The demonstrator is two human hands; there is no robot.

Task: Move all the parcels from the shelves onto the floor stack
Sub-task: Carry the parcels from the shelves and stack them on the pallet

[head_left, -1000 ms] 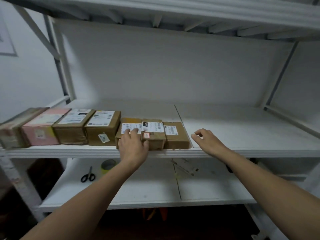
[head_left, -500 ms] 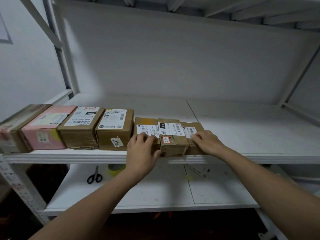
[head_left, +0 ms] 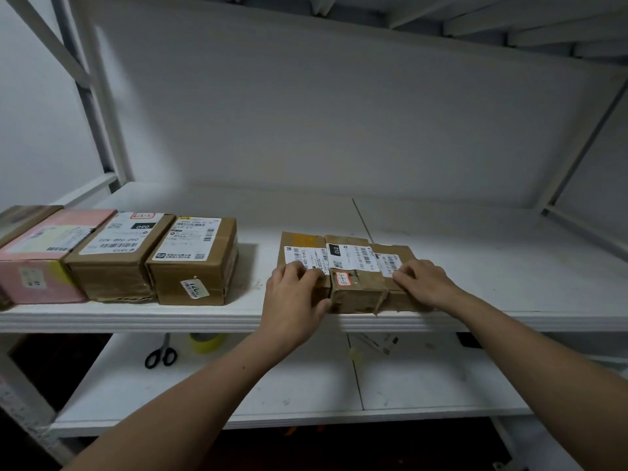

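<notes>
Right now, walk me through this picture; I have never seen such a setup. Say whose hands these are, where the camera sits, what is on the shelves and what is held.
No machine: a person works bare-handed. The picture comes from a camera worn on the head, looking forward and down. The left hand and right hand grip the ends of three small brown cardboard parcels, side by side at the front of the white shelf. Left of them stand two larger brown cardboard boxes and a pink cardboard box. On the lower shelf lie black-handled scissors and a yellow tape roll.
</notes>
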